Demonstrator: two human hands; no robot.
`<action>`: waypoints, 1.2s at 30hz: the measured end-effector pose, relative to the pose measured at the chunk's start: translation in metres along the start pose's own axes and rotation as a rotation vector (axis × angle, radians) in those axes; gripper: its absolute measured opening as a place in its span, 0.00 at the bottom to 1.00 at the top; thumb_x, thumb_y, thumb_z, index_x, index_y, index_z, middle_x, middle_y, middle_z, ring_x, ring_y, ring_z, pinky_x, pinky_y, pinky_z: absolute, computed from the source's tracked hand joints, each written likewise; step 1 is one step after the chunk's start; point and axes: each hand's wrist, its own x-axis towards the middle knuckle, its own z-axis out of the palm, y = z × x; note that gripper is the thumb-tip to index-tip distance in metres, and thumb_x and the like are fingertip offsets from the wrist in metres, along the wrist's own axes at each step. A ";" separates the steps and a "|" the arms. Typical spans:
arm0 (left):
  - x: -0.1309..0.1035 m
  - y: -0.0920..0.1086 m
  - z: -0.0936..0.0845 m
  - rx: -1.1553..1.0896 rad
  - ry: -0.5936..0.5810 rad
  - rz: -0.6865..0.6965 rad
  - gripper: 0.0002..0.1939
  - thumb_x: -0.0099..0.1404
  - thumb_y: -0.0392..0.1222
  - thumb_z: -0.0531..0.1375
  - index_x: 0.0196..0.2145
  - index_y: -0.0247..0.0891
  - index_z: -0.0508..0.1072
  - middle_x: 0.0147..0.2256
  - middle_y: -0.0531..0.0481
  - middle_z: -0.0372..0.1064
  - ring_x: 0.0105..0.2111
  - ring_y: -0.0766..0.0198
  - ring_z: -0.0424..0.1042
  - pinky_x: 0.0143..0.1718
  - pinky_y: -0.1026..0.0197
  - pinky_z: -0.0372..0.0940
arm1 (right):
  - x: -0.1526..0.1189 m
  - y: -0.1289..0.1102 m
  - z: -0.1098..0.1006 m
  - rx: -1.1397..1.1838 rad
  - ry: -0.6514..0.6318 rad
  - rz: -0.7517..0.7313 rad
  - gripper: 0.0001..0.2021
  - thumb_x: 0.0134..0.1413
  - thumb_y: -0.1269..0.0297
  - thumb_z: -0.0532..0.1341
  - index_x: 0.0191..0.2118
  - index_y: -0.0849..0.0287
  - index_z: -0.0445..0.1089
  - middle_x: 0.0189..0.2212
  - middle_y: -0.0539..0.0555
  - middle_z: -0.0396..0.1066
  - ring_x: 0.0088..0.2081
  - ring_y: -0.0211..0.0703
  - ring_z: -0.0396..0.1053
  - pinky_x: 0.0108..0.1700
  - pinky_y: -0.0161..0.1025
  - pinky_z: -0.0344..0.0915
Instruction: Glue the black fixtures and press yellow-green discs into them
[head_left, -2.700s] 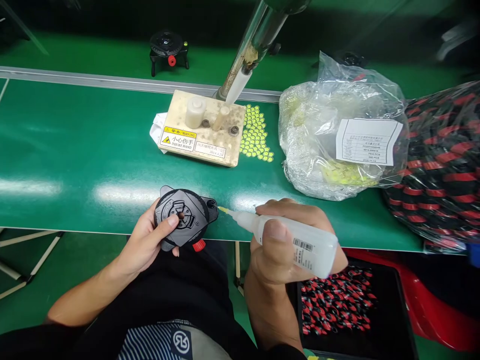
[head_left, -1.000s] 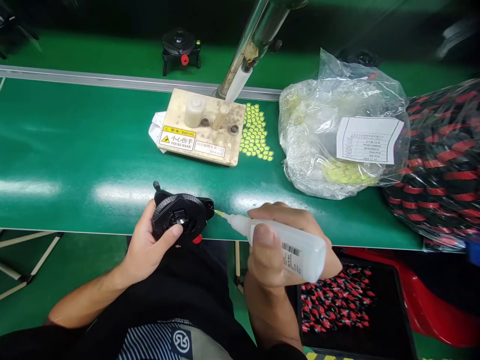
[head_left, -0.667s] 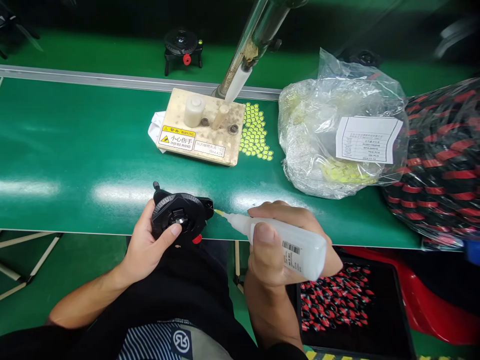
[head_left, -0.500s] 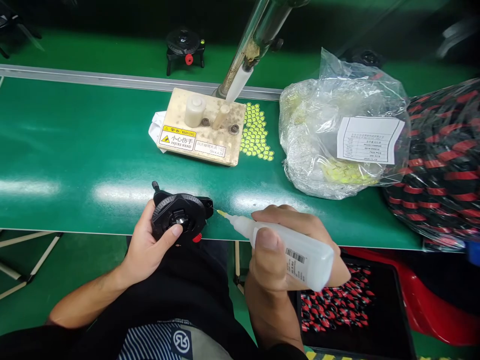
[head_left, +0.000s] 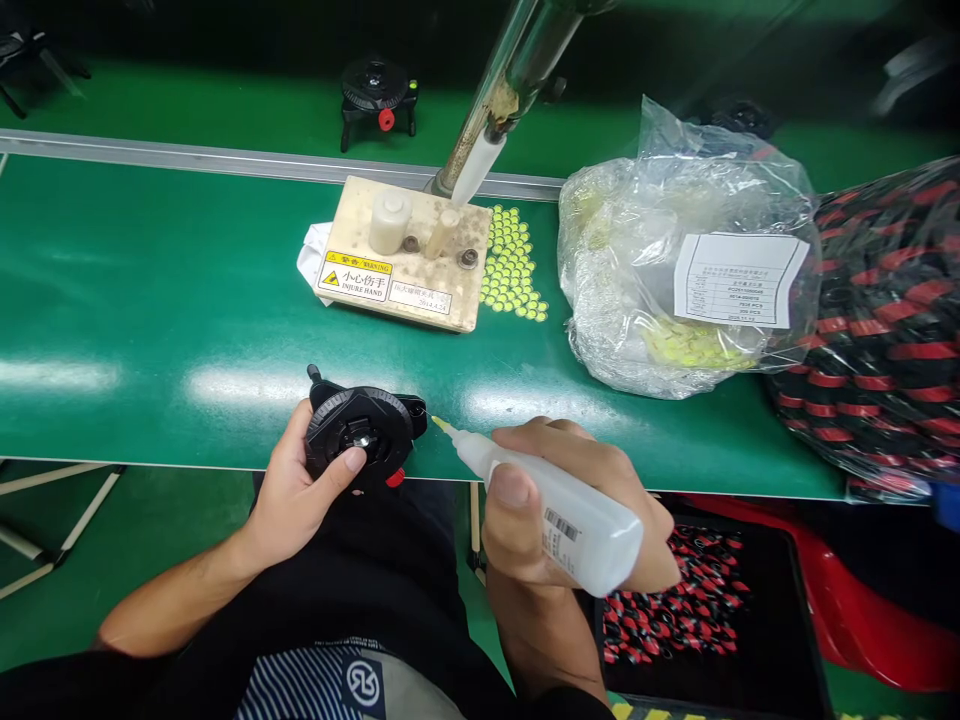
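My left hand (head_left: 300, 490) is closed around a black rotary base (head_left: 360, 425) with a graduated dial and a red knob, its thumb on the middle. The base is held at the bench's front edge. In my right hand (head_left: 525, 520) is a translucent squeeze bottle (head_left: 589, 530) with a barcode label, tilted so its thin needle tip points left. The tip is at the small round recess on the arm (head_left: 417, 410) at the base's right end; whether it touches I cannot tell.
Behind stands a press fixture (head_left: 409, 270) with a warning label. Beside it lie several small yellow-green discs (head_left: 512, 265). A clear plastic bag (head_left: 675, 300) and a bag of black-red parts (head_left: 885, 350) sit right. A similar base (head_left: 379, 95) is on the rear strip; a black tray (head_left: 780, 620) is below.
My right hand and the bottle have shifted slightly left. The similar base on the rear strip has moved a little to the right. My left hand has barely moved.
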 end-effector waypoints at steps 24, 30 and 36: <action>0.007 -0.007 -0.001 -0.295 -0.039 -0.223 0.22 0.66 0.50 0.71 0.52 0.38 0.73 0.41 0.46 0.75 0.32 0.59 0.78 0.20 0.65 0.75 | -0.002 0.000 0.003 0.060 0.112 -0.043 0.03 0.63 0.65 0.66 0.38 0.58 0.75 0.29 0.50 0.75 0.23 0.39 0.67 0.23 0.40 0.63; 0.016 -0.005 -0.003 -0.361 -0.061 -0.301 0.23 0.65 0.51 0.72 0.49 0.34 0.73 0.39 0.44 0.75 0.31 0.60 0.77 0.20 0.64 0.75 | -0.011 0.022 -0.012 0.549 0.198 0.498 0.16 0.62 0.46 0.67 0.42 0.55 0.77 0.29 0.50 0.71 0.25 0.42 0.69 0.24 0.39 0.66; 0.037 0.001 -0.020 -0.167 -0.127 -0.323 0.33 0.62 0.54 0.73 0.58 0.36 0.70 0.45 0.41 0.76 0.35 0.56 0.78 0.24 0.62 0.76 | -0.048 0.061 -0.026 0.699 -0.048 0.818 0.21 0.57 0.51 0.73 0.53 0.51 0.76 0.43 0.57 0.80 0.44 0.53 0.80 0.48 0.50 0.78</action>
